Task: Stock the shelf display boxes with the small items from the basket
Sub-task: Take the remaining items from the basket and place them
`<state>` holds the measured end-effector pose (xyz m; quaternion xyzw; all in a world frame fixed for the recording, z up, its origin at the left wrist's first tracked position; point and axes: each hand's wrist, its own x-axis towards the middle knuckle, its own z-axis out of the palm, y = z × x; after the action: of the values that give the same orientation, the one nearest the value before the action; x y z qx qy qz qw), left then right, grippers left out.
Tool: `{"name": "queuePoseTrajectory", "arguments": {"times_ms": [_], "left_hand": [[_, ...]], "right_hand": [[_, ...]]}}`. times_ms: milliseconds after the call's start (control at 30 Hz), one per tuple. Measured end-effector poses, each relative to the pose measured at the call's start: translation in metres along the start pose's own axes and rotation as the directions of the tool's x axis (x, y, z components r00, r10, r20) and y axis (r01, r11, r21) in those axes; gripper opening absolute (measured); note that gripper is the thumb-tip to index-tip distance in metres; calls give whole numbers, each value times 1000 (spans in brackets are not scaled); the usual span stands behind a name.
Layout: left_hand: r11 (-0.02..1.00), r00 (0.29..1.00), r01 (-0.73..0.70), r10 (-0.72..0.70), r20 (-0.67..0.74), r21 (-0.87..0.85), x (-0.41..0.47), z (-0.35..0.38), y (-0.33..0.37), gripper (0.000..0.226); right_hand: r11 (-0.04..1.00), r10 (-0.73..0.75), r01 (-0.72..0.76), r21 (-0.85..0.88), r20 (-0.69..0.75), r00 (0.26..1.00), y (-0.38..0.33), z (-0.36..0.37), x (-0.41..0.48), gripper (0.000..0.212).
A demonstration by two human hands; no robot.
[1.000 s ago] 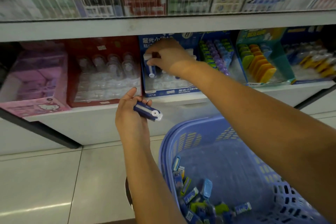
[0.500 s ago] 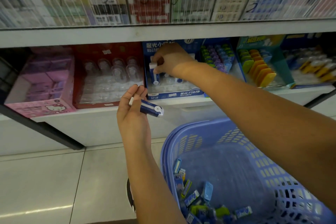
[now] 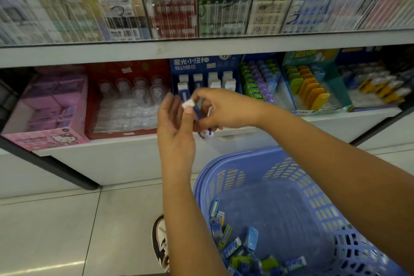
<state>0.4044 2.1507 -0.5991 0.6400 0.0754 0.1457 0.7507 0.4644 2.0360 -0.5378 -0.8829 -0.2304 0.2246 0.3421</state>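
While eraser [image 3: 196, 111] sits between both grips before blue box [image 3: 201, 67], not yet slotted, left grip [image 3: 177, 127] pins it with thumb, right grip [image 3: 224, 110] pinches it. Box back rows filled, front hidden. Basket [image 3: 224, 163] holds many items [image 3: 233, 246]: task seems partway, much left.

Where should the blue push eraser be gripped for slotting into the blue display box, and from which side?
Pinch the blue push eraser just under its white tip, from above. It is roughly upright between left hand and right hand, and erasers in the blue display box stand tip-up, so the lower end should stay free.
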Motion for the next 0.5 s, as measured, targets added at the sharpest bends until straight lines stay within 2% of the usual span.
{"name": "queuePoseTrajectory", "arguments": {"times_ms": [67, 133, 233, 367, 500], "left_hand": [[973, 1000, -23, 21, 13, 230, -1, 5, -3, 42], [899, 995, -37, -9, 103, 435, -4, 9, -8, 45], [755, 964, -91, -96, 247, 649, -5, 11, -16, 51], [662, 937, -93, -194, 290, 744, 1, 11, -16, 56], [684, 961, -54, -161, 223, 727, -1, 15, -16, 57]], "right_hand": [[995, -7, -9, -98, -163, 987, 4, -7, 7, 33], [975, -59, -14, -223, -319, 946, 7, -12, 14, 34], [930, -135, -27, -365, -411, 902, 11, -18, 27, 31], [871, -131, -97, -481, -420, 898, 21, -24, 44, 31], [862, -128, -94, -498, -392, 911, 32, -24, 54, 32]]}}
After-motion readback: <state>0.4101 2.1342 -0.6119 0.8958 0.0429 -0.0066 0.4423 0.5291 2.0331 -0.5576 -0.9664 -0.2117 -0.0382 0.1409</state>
